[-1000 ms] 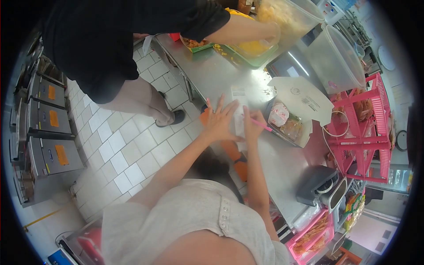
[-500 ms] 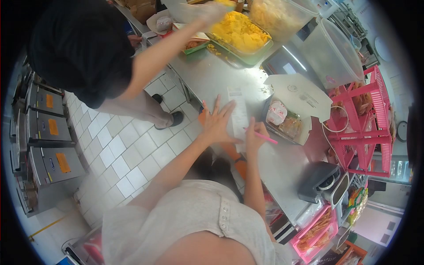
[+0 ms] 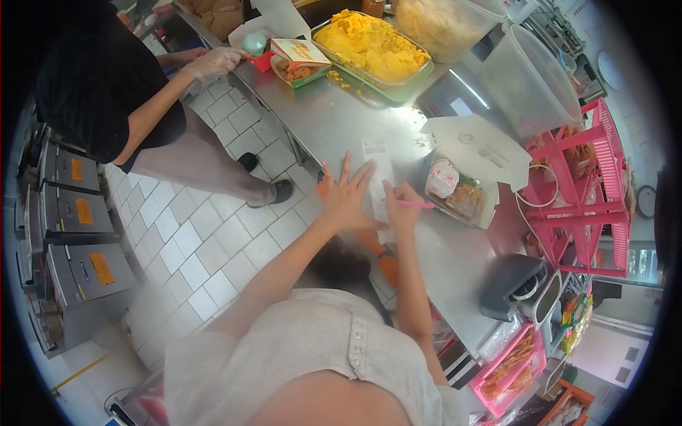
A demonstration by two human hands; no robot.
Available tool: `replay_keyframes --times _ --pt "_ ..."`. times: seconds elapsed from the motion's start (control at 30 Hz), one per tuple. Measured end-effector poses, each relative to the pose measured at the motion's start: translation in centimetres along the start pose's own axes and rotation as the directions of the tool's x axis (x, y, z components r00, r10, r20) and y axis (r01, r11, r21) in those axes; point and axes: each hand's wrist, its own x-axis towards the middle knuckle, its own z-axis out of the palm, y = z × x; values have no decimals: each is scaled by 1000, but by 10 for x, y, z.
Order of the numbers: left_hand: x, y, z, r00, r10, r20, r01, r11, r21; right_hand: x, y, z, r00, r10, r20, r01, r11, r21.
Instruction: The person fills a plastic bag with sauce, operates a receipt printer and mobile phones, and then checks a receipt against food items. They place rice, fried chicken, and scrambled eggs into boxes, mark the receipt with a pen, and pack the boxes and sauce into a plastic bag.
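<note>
A long white paper receipt (image 3: 383,172) lies on the steel counter (image 3: 334,117) in front of me. My left hand (image 3: 348,195) rests on its left side with the fingers spread. My right hand (image 3: 403,209) is closed around a pink pen (image 3: 420,205), whose back end points right; the fingers hide its tip against the paper. Just right of that hand stands an open takeaway box (image 3: 462,206) with its lid folded back. Inside the box are a paper-wrapped item (image 3: 443,177) and a clear-wrapped item (image 3: 466,200).
A co-worker's gloved hand (image 3: 217,62) is at the counter's far left, near a box of fried food (image 3: 295,71). Behind are a tray of yellow food (image 3: 373,46) and a clear plastic tub (image 3: 533,85). Pink racks (image 3: 582,192) and a dark dispenser (image 3: 513,287) stand right.
The co-worker's arm has drawn back left from the yellow food to the boxes. My right hand has shifted slightly up and left, the pen now lying flatter. My left hand stays put.
</note>
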Motion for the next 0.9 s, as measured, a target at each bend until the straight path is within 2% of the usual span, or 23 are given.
replay_keyframes --times 0.1,0.17,0.2,0.27,0.4,0.47,0.6,0.67,0.7,0.77,0.8,0.87,0.9 --pt "0 0 0 1000 11 -8 -11 1000 1 -5 2 -6 997 26 -68 -25 1000 4" --pt "0 0 0 1000 11 -7 -11 1000 3 -10 3 -15 981 141 136 -150 987 58" --pt "0 0 0 1000 13 -3 -13 1000 6 -11 1 -16 981 140 135 -148 987 59" --pt "0 -1 -1 1000 12 -11 -12 1000 0 -9 -3 -18 980 138 -145 -125 987 101" --pt "-1 1 -2 1000 10 -16 -10 1000 0 -11 4 -15 986 105 -132 -102 994 32" --pt "-1 1 -1 1000 13 -15 -13 1000 7 -11 5 -12 982 37 -186 -40 999 -15" --pt "-1 0 -1 1000 20 -7 -20 1000 23 -14 14 -18 990 130 -59 -133 990 -41" --pt "1 -2 -1 1000 23 -5 -23 999 28 -8 11 -18 993 -1 -115 -6 998 -59" --pt "-1 -1 -1 1000 22 0 -22 999 30 -8 6 -21 993 1 -116 -9 998 -64" --pt "0 -1 -2 1000 20 22 -20 1000 16 -4 -7 -27 994 108 30 -106 993 -60" --pt "0 -1 -3 999 13 47 -13 1000 5 -2 -12 -31 994 106 23 -104 993 -59" --pt "-2 2 -4 999 23 39 -23 1000 16 -4 -19 -42 990 141 -12 -140 964 -225" --pt "0 2 -6 999 39 31 -40 999 35 -9 -23 -44 989 142 -37 -146 966 -213"
